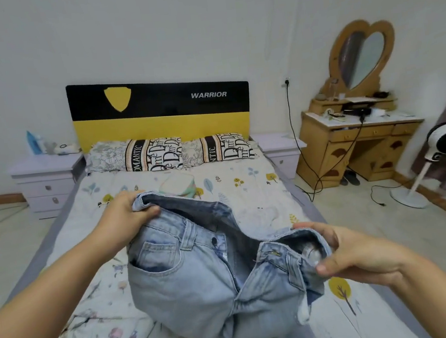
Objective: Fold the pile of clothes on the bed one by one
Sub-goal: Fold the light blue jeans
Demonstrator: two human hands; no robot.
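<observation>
Above the near bed (260, 189), the left hand (123, 215) and right hand (354, 251) each grip the jeans (194, 276) by the unbuttoned waistband; that open fly could skew the fold.

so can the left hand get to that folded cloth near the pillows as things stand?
Probably not yet. The left hand has its grip on the jeans waistband; the folded cloth lies just beyond with bare bed between, so the path looks free once it lets go.
</observation>
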